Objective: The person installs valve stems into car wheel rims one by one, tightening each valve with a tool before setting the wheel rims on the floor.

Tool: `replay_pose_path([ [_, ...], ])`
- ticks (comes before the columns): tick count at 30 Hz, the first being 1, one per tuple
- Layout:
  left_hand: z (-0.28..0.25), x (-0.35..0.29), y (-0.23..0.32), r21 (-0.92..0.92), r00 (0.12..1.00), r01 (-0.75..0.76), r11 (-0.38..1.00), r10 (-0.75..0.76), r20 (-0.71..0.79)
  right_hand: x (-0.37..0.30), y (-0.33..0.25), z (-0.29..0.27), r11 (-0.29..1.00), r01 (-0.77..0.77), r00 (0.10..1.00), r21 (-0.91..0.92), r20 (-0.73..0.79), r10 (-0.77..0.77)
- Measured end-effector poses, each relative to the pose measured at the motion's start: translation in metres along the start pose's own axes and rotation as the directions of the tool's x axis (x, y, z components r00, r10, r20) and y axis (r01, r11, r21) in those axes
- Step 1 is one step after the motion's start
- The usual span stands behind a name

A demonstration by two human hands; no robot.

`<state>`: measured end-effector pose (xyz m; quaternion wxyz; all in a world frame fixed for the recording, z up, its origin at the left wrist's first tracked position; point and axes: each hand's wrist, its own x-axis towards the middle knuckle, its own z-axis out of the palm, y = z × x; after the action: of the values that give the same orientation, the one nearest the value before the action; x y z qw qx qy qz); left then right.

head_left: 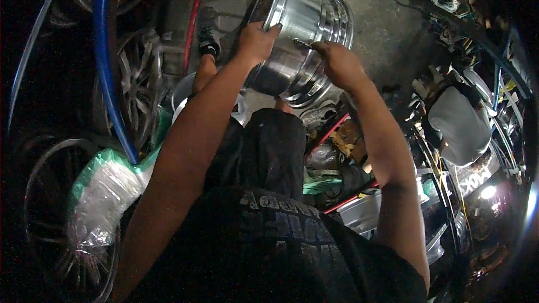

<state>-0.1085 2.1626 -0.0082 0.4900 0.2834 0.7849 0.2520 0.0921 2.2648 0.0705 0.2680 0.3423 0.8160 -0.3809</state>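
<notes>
A shiny polished metal wheel rim stands on edge in front of me, its barrel turned toward me. My left hand rests on the barrel's left side, fingers curled over the metal. My right hand is closed around a small slim metal tool whose tip touches the rim's barrel. Both forearms reach up from the lower edge, over my dark shorts and dark printed shirt.
Several dark alloy wheels lean at the left beside a blue hose. A plastic-wrapped bundle lies lower left. A red hose, a shoe, cluttered parts and wires at right, concrete floor behind.
</notes>
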Motion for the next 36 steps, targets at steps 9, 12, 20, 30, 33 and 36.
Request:
replay_pose_path([
  [9,-0.004,0.0,0.006,0.013,0.999,0.009,1.0,-0.009,0.042,-0.011,-0.059,0.068,0.8,-0.28,0.815,0.531,-0.308,0.49],
  [12,-0.001,0.004,-0.006,-0.058,0.963,0.215,0.975,-0.202,0.179,-0.012,-0.086,0.09,0.788,-0.263,0.754,0.557,-0.391,0.528],
  [20,0.017,0.026,-0.067,-0.551,0.924,0.378,0.744,-0.269,0.271,-0.037,-0.086,0.049,0.993,-0.117,0.992,0.006,0.05,0.117],
  [30,0.035,0.003,-0.137,-0.742,0.884,0.467,0.481,-0.218,0.414,0.056,-0.101,-0.005,0.812,0.511,0.859,-0.282,0.123,-0.498],
  [33,0.035,0.004,-0.149,-0.226,0.957,-0.12,0.967,0.173,0.233,0.088,-0.103,-0.033,0.953,0.267,0.961,-0.144,0.119,-0.252],
  [36,0.029,-0.001,-0.138,-0.798,0.944,0.299,0.523,-0.042,0.326,0.105,-0.083,-0.057,0.994,0.066,0.997,-0.082,-0.042,-0.07],
])
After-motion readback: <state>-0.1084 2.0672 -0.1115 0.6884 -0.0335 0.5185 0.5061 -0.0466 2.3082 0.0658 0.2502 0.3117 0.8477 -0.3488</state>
